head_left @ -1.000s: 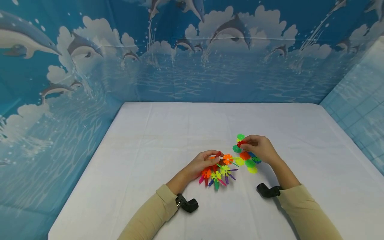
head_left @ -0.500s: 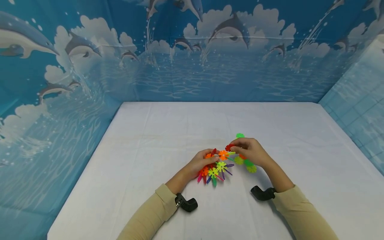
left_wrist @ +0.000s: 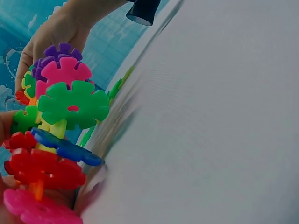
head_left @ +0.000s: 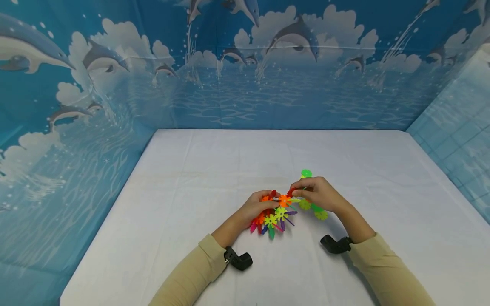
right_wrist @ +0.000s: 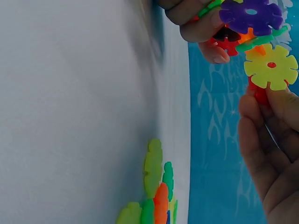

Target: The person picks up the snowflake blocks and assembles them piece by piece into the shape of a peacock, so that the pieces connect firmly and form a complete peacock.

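Observation:
My left hand (head_left: 264, 204) grips a cluster of colourful snowflake discs (head_left: 273, 217) just above the white table. In the left wrist view the cluster shows a green disc (left_wrist: 73, 105), a pink disc (left_wrist: 63, 74) and red discs (left_wrist: 44, 168). My right hand (head_left: 297, 192) pinches a small red disc (head_left: 292, 191) and holds it against the cluster's upper right side. The right wrist view shows that red disc (right_wrist: 259, 91) between my right fingers (right_wrist: 266, 135), just below a yellow disc (right_wrist: 271, 66) and a purple disc (right_wrist: 251, 14) of the cluster.
Loose green, yellow and orange discs (head_left: 315, 210) lie on the white table (head_left: 229, 170) under and behind my right hand, one green disc (head_left: 306, 173) farthest back. They also show as the loose discs (right_wrist: 156, 186) in the right wrist view. Dolphin-print walls surround the table.
My right hand lifted a red disc from the loose pile and carried it left to the cluster. My left hand and the cluster stayed almost in place.

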Motion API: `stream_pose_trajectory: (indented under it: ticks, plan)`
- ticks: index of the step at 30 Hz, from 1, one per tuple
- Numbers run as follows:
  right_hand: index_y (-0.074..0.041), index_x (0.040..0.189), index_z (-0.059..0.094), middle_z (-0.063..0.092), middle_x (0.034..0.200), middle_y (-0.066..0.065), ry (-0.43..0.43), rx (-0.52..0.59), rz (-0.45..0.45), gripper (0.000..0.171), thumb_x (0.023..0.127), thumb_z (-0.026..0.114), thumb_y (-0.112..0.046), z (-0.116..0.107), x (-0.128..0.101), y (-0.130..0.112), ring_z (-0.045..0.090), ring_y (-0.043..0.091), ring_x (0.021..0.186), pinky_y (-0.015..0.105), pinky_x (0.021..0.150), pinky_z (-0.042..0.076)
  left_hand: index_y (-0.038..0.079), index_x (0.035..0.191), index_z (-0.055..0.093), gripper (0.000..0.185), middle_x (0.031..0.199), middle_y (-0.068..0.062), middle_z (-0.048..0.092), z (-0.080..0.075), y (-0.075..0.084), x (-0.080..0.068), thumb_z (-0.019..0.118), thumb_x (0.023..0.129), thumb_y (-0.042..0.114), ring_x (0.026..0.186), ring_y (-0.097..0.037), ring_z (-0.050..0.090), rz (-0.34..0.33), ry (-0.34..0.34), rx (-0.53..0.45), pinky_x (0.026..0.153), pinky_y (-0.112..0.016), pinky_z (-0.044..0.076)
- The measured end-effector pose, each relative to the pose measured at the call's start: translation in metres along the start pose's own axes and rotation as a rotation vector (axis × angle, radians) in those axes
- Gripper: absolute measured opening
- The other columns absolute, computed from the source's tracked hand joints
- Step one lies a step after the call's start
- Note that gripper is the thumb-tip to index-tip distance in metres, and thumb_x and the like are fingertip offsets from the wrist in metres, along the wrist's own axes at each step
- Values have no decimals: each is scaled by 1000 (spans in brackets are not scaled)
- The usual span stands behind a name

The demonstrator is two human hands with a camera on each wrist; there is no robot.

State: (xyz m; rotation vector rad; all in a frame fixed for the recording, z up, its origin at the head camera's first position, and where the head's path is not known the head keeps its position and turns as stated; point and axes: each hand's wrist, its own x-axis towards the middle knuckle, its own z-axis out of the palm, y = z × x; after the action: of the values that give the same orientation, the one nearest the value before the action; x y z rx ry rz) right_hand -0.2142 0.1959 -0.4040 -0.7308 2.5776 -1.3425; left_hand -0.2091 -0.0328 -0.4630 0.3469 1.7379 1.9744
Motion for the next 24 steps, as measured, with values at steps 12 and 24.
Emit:
stream_pose_trajectory:
  ticks: [12, 24]
  plan:
    - [0, 101, 74, 71, 91, 2, 47, -68, -151, 14, 87, 70, -2, 10, 0, -1, 59, 14, 75, 26, 64, 53, -7, 119, 61, 33, 94, 0, 65, -1, 2, -1, 64, 90, 10, 82, -9, 59, -8, -10, -23, 77, -20, 51]
    - [2, 107, 71, 69, 100, 8, 16, -18, -20, 20, 92, 67, -10, 3, 1, 5, 57, 15, 67, 26, 61, 52, -10, 130, 54, 40, 102, -1, 64, -2, 1, 1, 55, 96, 12, 89, -8, 58, -5, -69, -21, 83, -22, 48]
